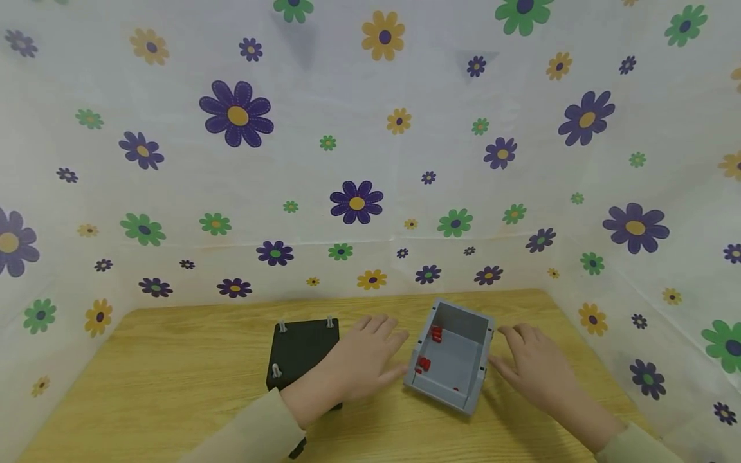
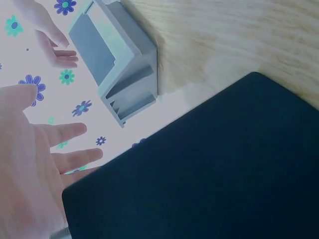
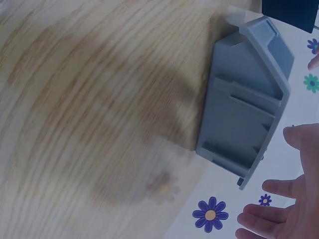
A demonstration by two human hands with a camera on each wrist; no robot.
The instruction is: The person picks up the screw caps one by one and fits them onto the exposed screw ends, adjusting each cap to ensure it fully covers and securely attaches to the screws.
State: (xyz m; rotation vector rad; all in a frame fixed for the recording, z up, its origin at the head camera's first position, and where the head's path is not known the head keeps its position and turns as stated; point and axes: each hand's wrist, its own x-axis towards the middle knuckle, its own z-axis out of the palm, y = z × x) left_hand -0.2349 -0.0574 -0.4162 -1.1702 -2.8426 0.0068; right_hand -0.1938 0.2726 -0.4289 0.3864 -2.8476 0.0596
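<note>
A grey plastic bin (image 1: 454, 360) with a low front stands angled on the wooden table, and a few small red pieces (image 1: 425, 364) lie inside it. My left hand (image 1: 367, 354) is to the left of the bin, fingers extended and parted, holding nothing. On the bin's other side my right hand (image 1: 532, 363) has its fingers loosely bent, the fingertips close to the side wall and nothing in the grasp. Partly under my left forearm is a flat black square object (image 1: 303, 350) with small clear pegs at its corners. Ledges show on the bin's outer side (image 3: 239, 109) in the right wrist view.
The wooden table (image 1: 191, 360) meets a white flower-print cloth (image 1: 324, 167) at the back and both sides. A small dark piece (image 1: 298, 448) shows below my left sleeve at the front edge of the head view.
</note>
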